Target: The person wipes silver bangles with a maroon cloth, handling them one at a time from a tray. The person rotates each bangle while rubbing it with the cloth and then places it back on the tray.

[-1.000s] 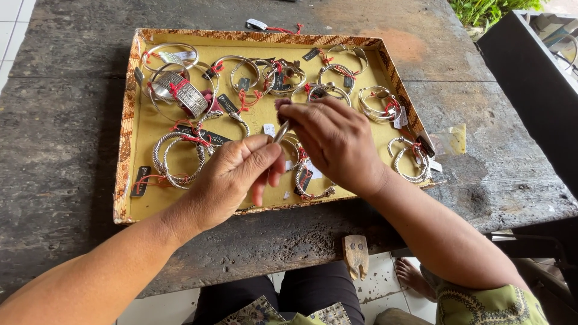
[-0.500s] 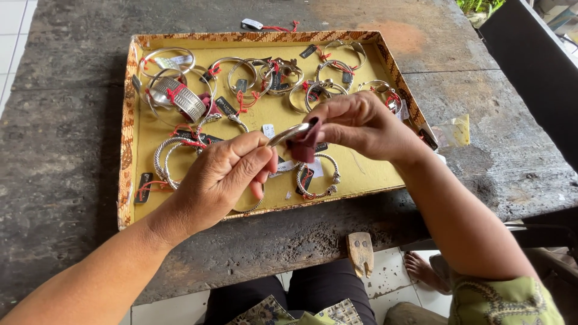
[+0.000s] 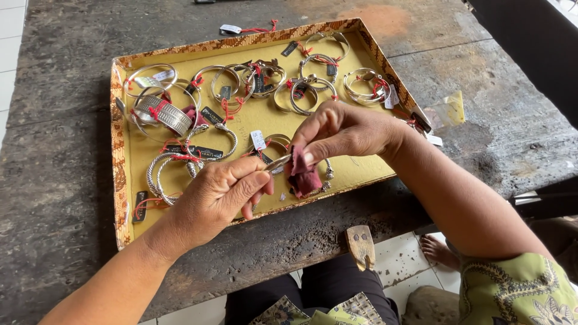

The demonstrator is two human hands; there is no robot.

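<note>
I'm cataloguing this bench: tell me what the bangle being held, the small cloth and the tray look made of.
Bangle: silvery polished metal, bright glints; possibly silver, alloy unclear.
Cloth: soft dark-red fabric, matte, folded and creased.
Tray: probably cardboard, thin walls in brown patterned covering, matte yellow floor.

A silver bangle is pinched in the left hand, thumb and fingers closed on its left end. A dark red cloth is pressed against the bangle's other end by the right hand, fingertips closed on the cloth. Both hands are held over the near edge of a yellow tray with a patterned rim, which is set on a worn dark bench. Many silver bangles with red strings and small tags are spread in the tray. A small wooden peg is fixed under the bench's front edge.
</note>
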